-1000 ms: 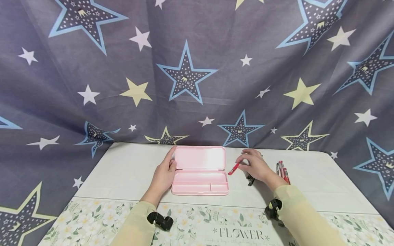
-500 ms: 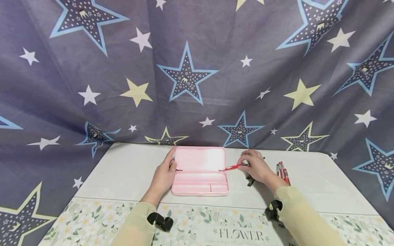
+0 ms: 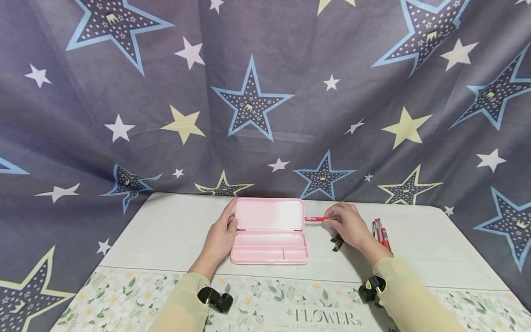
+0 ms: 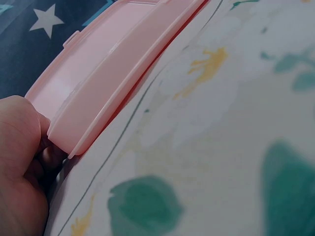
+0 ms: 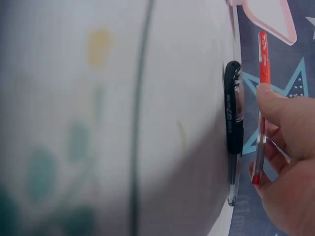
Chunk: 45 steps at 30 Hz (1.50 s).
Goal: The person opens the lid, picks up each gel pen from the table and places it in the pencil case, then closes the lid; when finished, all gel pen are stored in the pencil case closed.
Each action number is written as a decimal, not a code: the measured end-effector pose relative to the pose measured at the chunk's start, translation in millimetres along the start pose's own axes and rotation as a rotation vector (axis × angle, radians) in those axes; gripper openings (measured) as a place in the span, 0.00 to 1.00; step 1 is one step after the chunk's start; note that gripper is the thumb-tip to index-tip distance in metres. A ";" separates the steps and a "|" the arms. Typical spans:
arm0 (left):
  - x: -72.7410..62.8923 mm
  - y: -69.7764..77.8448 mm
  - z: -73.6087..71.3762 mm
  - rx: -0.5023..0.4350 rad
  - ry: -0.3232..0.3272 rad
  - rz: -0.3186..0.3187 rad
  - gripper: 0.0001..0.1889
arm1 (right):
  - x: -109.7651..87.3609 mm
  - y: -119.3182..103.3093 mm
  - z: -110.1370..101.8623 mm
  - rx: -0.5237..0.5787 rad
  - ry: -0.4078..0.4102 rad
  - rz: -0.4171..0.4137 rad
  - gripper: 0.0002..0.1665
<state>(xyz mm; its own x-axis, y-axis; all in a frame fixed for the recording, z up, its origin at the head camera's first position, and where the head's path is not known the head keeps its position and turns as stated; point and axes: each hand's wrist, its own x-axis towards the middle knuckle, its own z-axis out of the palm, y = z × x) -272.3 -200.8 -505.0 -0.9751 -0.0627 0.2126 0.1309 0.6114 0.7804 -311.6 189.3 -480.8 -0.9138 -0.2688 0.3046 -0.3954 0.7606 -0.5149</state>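
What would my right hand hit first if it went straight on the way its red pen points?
Most likely the open lid of the pink case: in the head view, the red pen in your right hand points toward its right edge. Depth is unclear, so it might miss.

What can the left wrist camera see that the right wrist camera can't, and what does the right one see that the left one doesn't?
Only the left wrist view shows the left hand, gripping one end of the pink case.

Only the right wrist view shows the right hand pinching a red pen, and a black pen nearby.

Both show the starry cloth, the flowery table cover and the case, though the right shows just a little of it.
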 end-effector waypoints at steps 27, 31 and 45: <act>0.9 1.1 -1.4 -0.009 -0.011 -0.001 0.33 | -18.4 -46.9 -7.4 0.058 0.170 0.022 0.04; 1.4 0.7 -0.5 -0.009 -0.009 -0.002 0.34 | -18.8 -58.9 -3.0 0.086 0.166 -0.003 0.05; 1.3 -0.5 -0.1 -0.014 -0.010 -0.002 0.33 | -15.9 -101.4 30.7 0.131 0.070 -0.035 0.07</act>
<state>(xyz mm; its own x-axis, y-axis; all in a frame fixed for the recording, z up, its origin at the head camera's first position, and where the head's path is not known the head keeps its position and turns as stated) -273.7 -201.3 -505.0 -0.9772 -0.0556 0.2050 0.1314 0.5999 0.7892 -259.9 98.3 -458.1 -0.8923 -0.2485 0.3768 -0.4398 0.6669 -0.6015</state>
